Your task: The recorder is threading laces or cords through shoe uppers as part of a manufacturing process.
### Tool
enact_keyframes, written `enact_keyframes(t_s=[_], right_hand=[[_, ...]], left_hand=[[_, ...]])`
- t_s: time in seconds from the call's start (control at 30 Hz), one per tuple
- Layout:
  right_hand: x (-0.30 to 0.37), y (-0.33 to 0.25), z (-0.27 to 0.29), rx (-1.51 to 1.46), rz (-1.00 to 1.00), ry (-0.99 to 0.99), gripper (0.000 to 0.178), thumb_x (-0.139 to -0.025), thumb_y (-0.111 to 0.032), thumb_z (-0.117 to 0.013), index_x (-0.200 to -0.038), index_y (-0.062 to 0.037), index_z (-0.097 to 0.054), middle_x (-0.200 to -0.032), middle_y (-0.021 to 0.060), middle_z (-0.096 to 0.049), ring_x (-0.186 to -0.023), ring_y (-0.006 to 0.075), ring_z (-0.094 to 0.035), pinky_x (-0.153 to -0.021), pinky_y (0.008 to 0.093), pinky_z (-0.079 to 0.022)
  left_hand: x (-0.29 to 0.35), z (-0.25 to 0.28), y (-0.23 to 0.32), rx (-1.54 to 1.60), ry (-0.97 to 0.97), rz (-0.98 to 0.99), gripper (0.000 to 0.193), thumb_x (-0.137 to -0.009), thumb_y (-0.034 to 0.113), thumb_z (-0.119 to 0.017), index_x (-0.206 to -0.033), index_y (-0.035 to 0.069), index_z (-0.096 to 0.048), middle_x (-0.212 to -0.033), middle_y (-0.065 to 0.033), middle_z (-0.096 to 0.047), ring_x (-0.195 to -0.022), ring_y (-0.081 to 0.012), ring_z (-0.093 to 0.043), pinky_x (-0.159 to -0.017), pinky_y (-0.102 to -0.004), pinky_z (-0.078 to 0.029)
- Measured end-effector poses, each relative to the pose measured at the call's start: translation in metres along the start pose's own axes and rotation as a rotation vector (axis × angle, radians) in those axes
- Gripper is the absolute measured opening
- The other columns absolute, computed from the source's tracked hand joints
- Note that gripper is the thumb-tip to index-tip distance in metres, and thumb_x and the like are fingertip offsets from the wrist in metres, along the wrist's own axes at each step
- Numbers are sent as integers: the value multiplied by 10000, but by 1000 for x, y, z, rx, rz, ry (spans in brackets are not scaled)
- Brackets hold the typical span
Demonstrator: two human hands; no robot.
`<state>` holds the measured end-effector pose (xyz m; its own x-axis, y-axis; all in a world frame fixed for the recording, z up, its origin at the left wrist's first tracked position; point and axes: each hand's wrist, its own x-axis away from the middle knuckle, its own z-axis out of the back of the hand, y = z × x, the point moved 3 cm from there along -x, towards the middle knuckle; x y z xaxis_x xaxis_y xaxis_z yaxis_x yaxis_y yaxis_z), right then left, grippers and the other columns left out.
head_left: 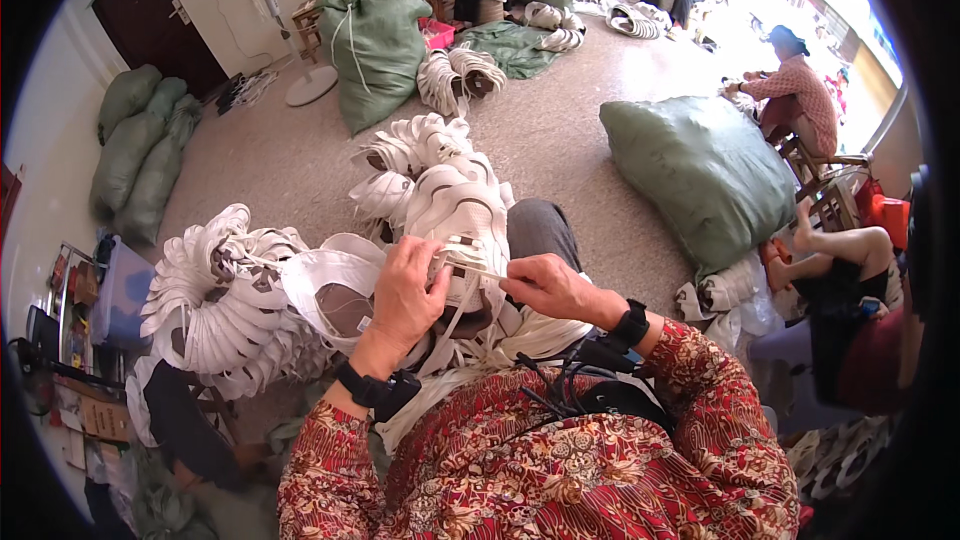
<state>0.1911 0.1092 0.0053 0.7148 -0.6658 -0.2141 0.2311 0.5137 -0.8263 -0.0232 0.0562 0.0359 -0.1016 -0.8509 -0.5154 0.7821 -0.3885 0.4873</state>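
Observation:
On my lap lies a white shoe upper (pixel 462 208) with eyelets facing up. A pale flat shoelace (pixel 480 270) runs across it between my two hands. My right hand (pixel 552 286) is closed in a pinch on the lace, pulling it out to the right. My left hand (pixel 408 285) is closed at the eyelet edge, thumb and fingers on the lace where it meets the upper. More loose laces (pixel 535 335) drape over my lap. Beside my left hand sits another white upper (pixel 335 285) with a brown lining.
Nested white uppers (pixel 225 305) pile up at my left. Large green sacks (pixel 700 175) stand ahead, right and left. A white fan (pixel 310 87) stands by the far wall. Several other people sit working farther off; a person's bare legs (pixel 830 245) reach in at the right.

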Motion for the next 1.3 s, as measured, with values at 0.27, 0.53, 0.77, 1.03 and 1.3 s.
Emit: enact_keyframes(t_s=[0.27,0.53,0.77,1.03,1.3], right_hand=[[19,-3,8,-4,-18,-108,246,-981,-169,-576,-858,41,-607,-699,159,-621,-596,269,-606,-577,395,-470],[2,14,-7,-488,-331,-89,272,-1046,-262,-536,-986,-9,-621,-803,1,-628,-656,73,-594,-594,237,-512],[-17,15,-11,-436,-103,98,165,-942,-139,-659,-917,19,-621,-755,-15,-606,-654,66,-548,-585,249,-462],[-11,-15,2,-160,-151,-23,139,-941,-131,-688,-931,3,-654,-734,-38,-601,-685,19,-515,-595,219,-442],[-9,8,-11,-403,-258,13,208,-994,-167,-619,-896,17,-632,-705,-34,-513,-681,45,-452,-576,267,-401]], left_hand=[[12,-5,0,-173,10,-58,285,-849,10,-629,-1133,6,-610,-1049,-158,-604,-969,-362,-589,-859,-436,-496],[68,10,31,368,-70,441,300,-908,33,-649,-1199,-21,-601,-1085,-126,-601,-957,-184,-594,-813,-346,-515],[86,-2,31,1254,73,929,473,-986,128,-614,-1381,-68,-445,-1357,-190,-533,-1139,-245,-608,-932,-359,-530],[79,-32,14,1672,37,1032,156,-972,150,-654,-1074,40,-611,-1036,-60,-669,-793,-116,-595,-756,-322,-520],[62,-50,24,1664,148,958,327,-965,254,-671,-1239,95,-592,-1197,-32,-630,-1107,-153,-572,-1013,-390,-442]])
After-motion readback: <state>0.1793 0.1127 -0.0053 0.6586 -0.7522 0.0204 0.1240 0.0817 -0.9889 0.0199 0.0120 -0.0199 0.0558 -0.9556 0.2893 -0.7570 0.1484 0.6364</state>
